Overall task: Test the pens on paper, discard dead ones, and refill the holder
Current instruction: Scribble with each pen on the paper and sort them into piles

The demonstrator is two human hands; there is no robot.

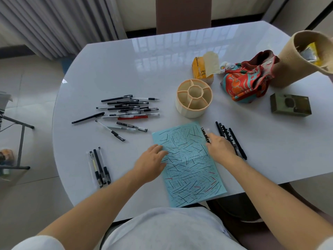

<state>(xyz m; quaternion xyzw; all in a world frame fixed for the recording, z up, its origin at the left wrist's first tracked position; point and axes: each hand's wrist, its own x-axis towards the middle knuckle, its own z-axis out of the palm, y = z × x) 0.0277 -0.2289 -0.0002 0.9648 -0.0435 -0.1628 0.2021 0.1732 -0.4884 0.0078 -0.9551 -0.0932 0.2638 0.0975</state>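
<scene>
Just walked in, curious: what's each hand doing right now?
Left hand: open, resting flat on the blue paper.
Right hand: gripping a black pen.

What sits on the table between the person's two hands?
In the head view, the blue paper, covered in pen strokes, lies between the left hand and right hand.

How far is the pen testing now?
Done: the blue paper is full of strokes, and small pen groups lie sorted. In hand: the right hand holds a pen. Left: the big pile and the empty holder.
</scene>
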